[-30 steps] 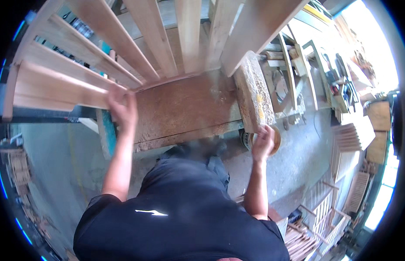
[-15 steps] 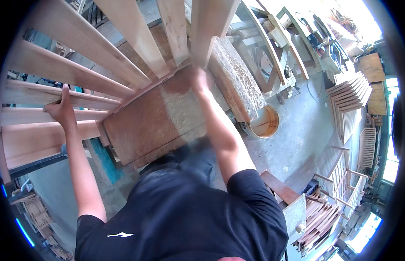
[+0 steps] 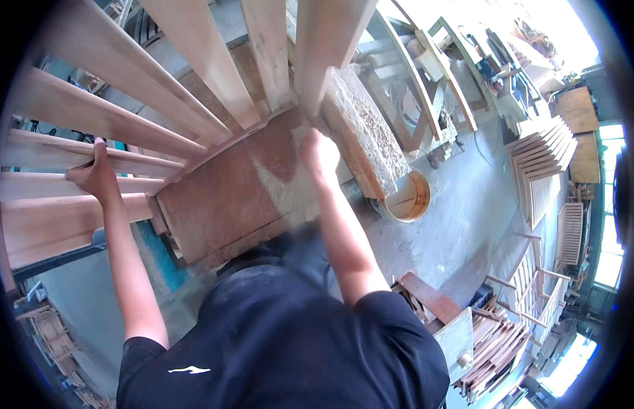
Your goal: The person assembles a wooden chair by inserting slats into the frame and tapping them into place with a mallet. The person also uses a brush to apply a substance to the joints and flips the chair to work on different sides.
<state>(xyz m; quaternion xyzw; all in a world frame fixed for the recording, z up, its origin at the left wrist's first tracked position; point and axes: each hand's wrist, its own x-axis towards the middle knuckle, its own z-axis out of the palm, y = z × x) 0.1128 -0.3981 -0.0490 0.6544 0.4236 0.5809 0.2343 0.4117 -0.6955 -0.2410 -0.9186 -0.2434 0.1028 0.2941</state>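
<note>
A slatted wooden frame (image 3: 106, 112) stands tilted on the left, its pale slats fanning out from a bottom rail. My left hand (image 3: 92, 176) grips one of its slats (image 3: 54, 151), thumb on top and fingers curled around the edge. My right hand (image 3: 320, 154) is closed in a fist just inside the corner where the rail meets a thick post (image 3: 327, 51). What it holds, if anything, is hidden by the hand. Beneath it lies a worn brown work board (image 3: 221, 194) with a pale dusty patch.
Right of the board is a rough, crusted block (image 3: 368, 129), with a round bucket (image 3: 407, 198) below it. Stacked wooden frames (image 3: 542, 163) stand at the right, and piled wood strips (image 3: 491, 347) lie at the lower right. A teal beam (image 3: 160, 255) supports the left side.
My right hand has drawn back toward me, away from the corner by the post. My left hand keeps its hold on the slat. The dusty patch looks smaller.
</note>
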